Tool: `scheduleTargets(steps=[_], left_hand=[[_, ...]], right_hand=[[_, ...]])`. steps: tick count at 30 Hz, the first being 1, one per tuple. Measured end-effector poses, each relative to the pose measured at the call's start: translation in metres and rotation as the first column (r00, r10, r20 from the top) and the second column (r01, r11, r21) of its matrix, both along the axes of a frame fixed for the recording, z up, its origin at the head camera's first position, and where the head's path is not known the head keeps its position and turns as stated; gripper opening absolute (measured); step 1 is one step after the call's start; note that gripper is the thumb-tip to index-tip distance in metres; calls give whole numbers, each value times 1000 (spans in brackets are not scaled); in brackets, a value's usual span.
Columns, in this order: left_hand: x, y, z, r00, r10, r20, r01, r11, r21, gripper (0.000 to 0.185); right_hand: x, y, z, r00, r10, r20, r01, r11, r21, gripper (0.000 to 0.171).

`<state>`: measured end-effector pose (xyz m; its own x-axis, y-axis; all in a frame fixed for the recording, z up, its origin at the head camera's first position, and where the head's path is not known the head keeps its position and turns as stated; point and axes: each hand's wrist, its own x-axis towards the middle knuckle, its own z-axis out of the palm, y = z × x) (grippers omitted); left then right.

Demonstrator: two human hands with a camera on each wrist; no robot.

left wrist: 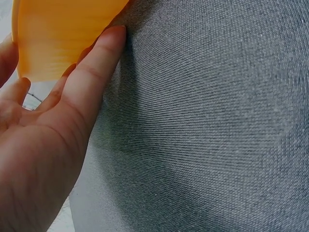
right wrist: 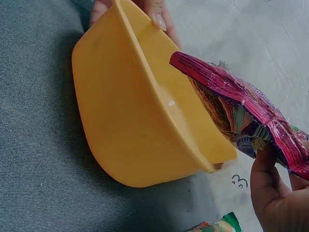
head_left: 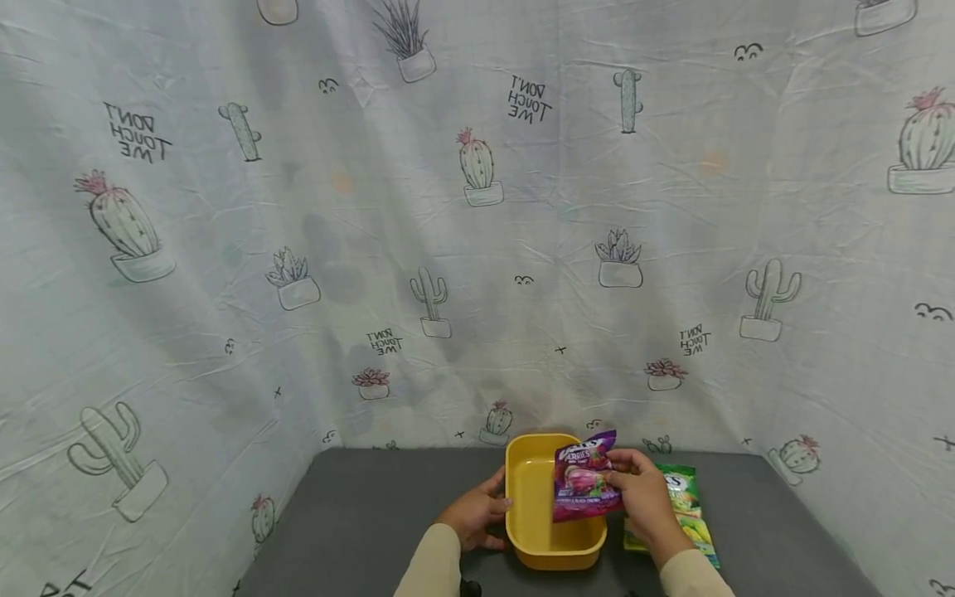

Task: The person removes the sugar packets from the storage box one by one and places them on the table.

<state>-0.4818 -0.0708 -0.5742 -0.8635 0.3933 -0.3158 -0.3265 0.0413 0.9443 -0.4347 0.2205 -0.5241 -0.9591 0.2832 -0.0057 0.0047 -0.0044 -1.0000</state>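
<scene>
A yellow plastic tub (head_left: 555,561) stands upright on the dark grey surface. My left hand (head_left: 476,516) grips its left wall, with the thumb over the rim and the fingers outside, low on the wall in the left wrist view. By its right edge, my right hand (head_left: 647,496) pinches a purple candy bag (head_left: 582,481) printed with "BERRIES". The bag hangs tilted over the tub's right part, above the rim in the right wrist view. Inside the tub, only bare yellow floor shows; the bag hides part of it.
A green and yellow candy bag (head_left: 681,489) lies right of the tub, partly hidden beneath my right forearm. The grey tabletop (head_left: 358,514) meets a pale cactus-print curtain (head_left: 522,332) at the back and both sides.
</scene>
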Motion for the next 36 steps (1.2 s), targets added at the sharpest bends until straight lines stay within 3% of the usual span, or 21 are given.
scheduleTargets(steps=[13, 26, 36], left_hand=[[-6, -3, 1, 1000, -16, -20, 16, 1000, 12, 77], [-15, -5, 0, 999, -36, -9, 36, 999, -3, 82], [-13, -4, 3, 999, -32, -14, 32, 999, -10, 79]], right_hand=[[0, 12, 3, 998, -34, -50, 33, 999, -28, 30], [4, 39, 3, 998, -60, -6, 59, 996, -73, 33], [11, 60, -4, 993, -112, -22, 112, 994, -16, 33]])
